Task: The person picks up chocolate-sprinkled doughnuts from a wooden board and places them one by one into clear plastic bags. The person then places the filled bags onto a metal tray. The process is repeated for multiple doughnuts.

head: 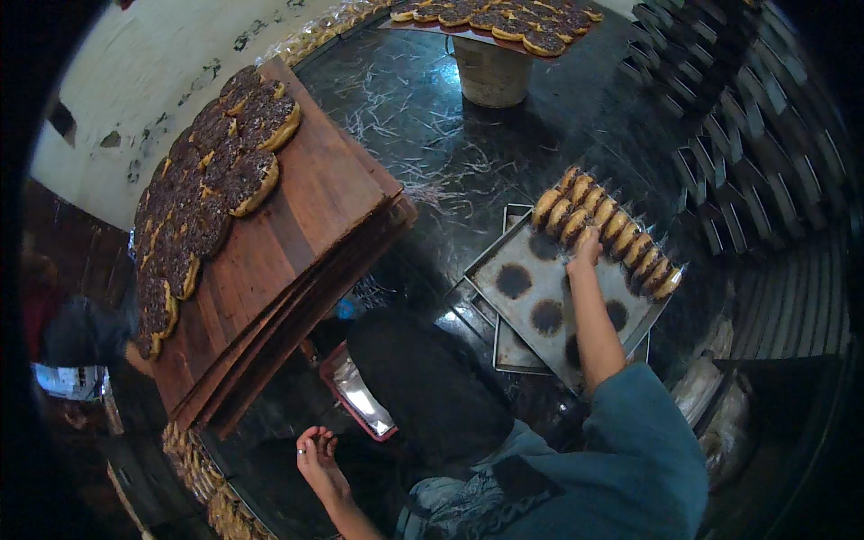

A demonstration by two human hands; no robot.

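My right hand reaches over a metal baking tray, at the near end of a short row of doughnuts. Its fingertips are hidden against the doughnuts, so whether it grips one is unclear. Chocolate-topped doughnuts in clear wrapping stand on edge in rows along the tray's far side. Dark round marks dot the tray's bare metal. My left hand hangs low by my leg, loosely curled, with a ring on one finger and nothing seen in it. Near it is a pink-rimmed container with a shiny surface.
Stacked wooden boards at left carry unwrapped chocolate-topped doughnuts. Behind, another board of doughnuts rests on a bucket. Clear plastic strips litter the dark floor. Metal trays or pans are stacked at right. Another person's arm shows at far left.
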